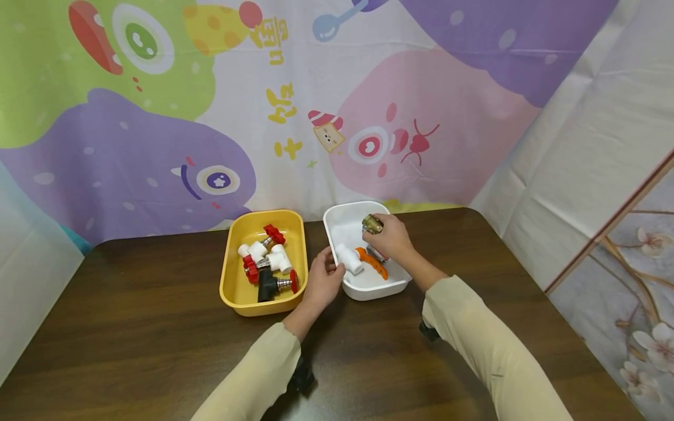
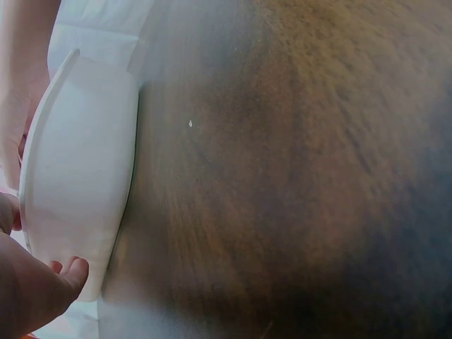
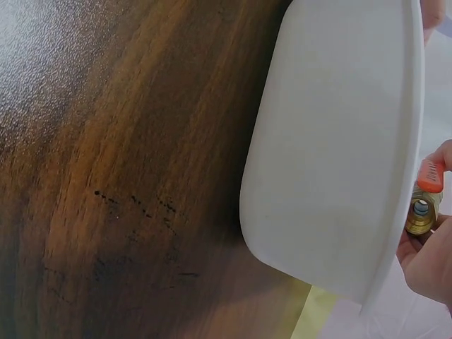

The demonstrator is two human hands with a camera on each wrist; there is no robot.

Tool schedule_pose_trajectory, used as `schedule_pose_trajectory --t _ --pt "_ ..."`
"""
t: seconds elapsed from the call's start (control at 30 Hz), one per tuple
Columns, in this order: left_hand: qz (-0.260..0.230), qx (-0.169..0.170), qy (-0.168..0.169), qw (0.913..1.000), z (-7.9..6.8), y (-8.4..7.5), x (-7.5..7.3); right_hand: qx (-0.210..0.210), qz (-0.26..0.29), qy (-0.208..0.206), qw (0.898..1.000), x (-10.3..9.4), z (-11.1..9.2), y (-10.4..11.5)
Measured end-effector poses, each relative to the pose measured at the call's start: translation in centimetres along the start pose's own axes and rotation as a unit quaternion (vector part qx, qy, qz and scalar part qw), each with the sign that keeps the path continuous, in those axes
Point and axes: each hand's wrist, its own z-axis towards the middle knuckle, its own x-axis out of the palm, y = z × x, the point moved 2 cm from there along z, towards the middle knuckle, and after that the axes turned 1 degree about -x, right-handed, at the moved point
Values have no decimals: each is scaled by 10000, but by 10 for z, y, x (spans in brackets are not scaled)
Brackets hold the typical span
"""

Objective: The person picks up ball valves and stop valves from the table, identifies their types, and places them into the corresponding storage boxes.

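In the head view, my right hand (image 1: 389,237) grips a brass ball valve (image 1: 372,224) above the far right of a white tray (image 1: 376,292). The right wrist view shows the brass valve (image 3: 421,220) close to the tray's rim, its orange-red handle (image 3: 430,176) against my fingers. At the tray's left side, my left hand (image 1: 323,280) holds the rim and wall between thumb and fingers (image 2: 70,275). Inside lie a white plastic fitting (image 1: 349,259), a long orange lever handle (image 1: 372,264) and a metal piece with red on it, partly hidden (image 1: 377,253).
A yellow tray (image 1: 226,286) to the left contains white fittings (image 1: 279,259) with red handwheels (image 1: 274,234) and a black tee valve (image 1: 267,285). Both trays stand on a dark wooden table (image 1: 368,362), against a cartoon-print cloth (image 1: 295,175).
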Motion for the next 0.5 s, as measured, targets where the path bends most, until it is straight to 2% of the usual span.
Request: schedule_pose_trajectory --t 0.27,0.5 --pt "-32 14 -18 10000 1 0 0 -70 -25 -4 10000 3 2 1" --pt "-63 -38 -5 10000 3 3 1 55 8 69 10000 9 3 0"
